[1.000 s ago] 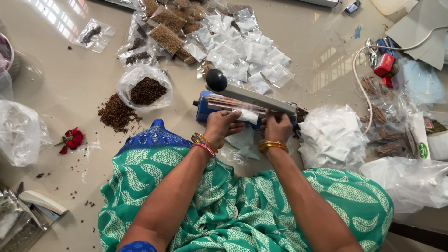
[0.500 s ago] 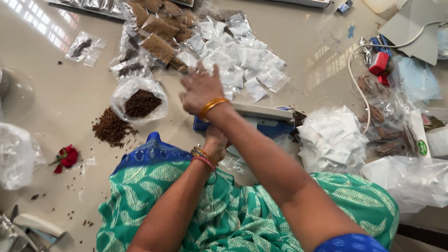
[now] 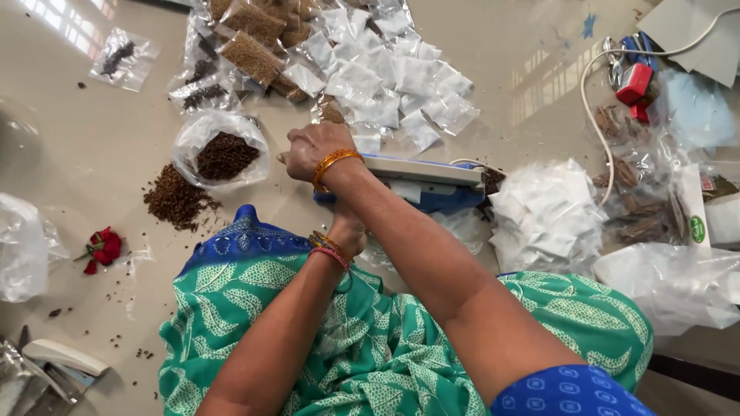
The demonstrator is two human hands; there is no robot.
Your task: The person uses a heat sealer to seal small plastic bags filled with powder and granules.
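The heat sealer (image 3: 420, 183) lies across in front of my lap, its long axis running left to right and tilting slightly nearer toward the right. It is a blue-bodied bar with a pale grey arm on top, and a white cord (image 3: 593, 115) leaves its right end and runs to the far right. My right hand (image 3: 312, 148) crosses over to the sealer's left end, curled into a closed fist over the handle there, knuckles up, a gold bangle on the wrist. My left hand (image 3: 348, 231) sits just near of the sealer under my right forearm; most of it is hidden, so I cannot tell how open it is or what it grips.

To the left, an open clear bag of brown seeds (image 3: 222, 150) stands beside a loose pile of seeds (image 3: 176, 198) on the floor. Beyond the sealer lie small white sealed packets (image 3: 385, 85). Right of it rests a heap of empty white pouches (image 3: 549, 216). A red rose (image 3: 104, 246) lies at the near left.
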